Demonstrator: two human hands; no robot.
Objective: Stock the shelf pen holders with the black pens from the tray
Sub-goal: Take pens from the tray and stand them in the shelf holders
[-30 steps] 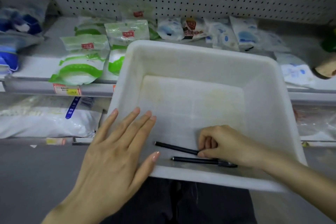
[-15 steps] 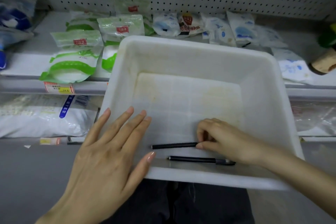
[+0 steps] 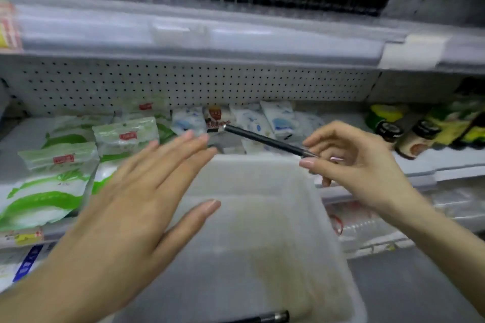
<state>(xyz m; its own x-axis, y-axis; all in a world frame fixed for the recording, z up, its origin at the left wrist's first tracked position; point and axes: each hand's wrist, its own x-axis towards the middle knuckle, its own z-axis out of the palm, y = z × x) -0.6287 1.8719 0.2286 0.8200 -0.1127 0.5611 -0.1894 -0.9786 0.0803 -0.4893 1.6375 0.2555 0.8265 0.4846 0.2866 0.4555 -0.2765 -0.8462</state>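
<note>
— Where's the black pen?
— Pinched at one end by the right hand, above the far rim of the white tray, pointing left toward the shelf packets.
— And the left hand?
— Flat, fingers straight, over the tray's left side; perhaps touching, blur hides it. A second pen lies at the tray's near edge.

Over the white tray open room lies between the left hand, spread across its left side, and the right hand pinching a black pen above its far right corner. Packets and bottles crowd the shelf behind.
</note>
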